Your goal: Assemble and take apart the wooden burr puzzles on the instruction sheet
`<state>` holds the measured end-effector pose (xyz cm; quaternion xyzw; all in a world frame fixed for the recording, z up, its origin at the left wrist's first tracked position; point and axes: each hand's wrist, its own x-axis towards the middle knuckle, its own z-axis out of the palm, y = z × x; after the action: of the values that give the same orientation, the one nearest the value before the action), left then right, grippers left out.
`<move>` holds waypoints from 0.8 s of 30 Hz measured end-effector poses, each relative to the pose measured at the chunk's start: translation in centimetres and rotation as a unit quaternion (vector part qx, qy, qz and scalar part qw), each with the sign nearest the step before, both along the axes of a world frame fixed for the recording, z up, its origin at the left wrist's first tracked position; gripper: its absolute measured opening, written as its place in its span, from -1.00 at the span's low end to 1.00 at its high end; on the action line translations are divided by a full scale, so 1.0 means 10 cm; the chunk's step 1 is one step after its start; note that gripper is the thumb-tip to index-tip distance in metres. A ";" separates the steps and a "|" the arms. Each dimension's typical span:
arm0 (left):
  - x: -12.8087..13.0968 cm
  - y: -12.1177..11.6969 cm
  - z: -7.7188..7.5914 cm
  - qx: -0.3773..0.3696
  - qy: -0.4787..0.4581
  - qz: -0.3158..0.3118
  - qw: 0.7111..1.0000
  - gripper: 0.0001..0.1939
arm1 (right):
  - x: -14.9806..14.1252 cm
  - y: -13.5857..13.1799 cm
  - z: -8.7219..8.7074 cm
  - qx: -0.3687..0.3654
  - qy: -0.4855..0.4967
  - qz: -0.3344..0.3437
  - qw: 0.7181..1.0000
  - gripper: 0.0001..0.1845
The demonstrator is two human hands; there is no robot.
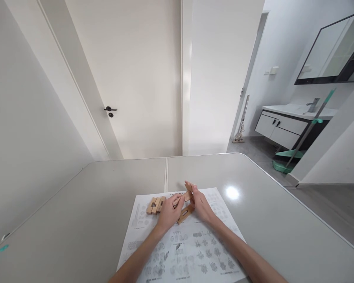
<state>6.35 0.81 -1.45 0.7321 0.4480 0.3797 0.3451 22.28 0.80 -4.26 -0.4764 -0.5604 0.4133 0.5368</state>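
At the far left of the grey tabletop, close to its edge, I can see a small teal mark. Beyond the table stands a pale door with a black lever handle. Next along, a small cluster of notched wooden blocks sits side by side on a printed diagram sheet, near its upper left corner. Just beside them is the person's left hand, thumb and fingertips pressed together on a slim wooden bar that points towards the other hand. Below the bar, between the two hands over the sheet, a slotted wooden piece sits at a slant; whether it rests on the paper or is held, I cannot tell. The right hand has its fingers closed about an upright wooden piece at the bar's far end, though its fingertips are partly hidden from me. Farther right, through a doorway, a mop leans against the wall, then a white vanity cabinet with a faucet, and a green dustpan on the floor.
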 end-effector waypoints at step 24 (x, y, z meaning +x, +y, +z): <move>-0.03 0.12 -0.16 -0.134 -0.174 -0.014 0.976 -0.59 | -0.01 0.00 0.12 0.064 -0.079 0.060 0.993 -0.42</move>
<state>6.08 2.04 -3.05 0.6081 0.4182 0.4327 0.5177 22.23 0.76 -3.01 -0.4379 -0.6542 0.3692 0.4939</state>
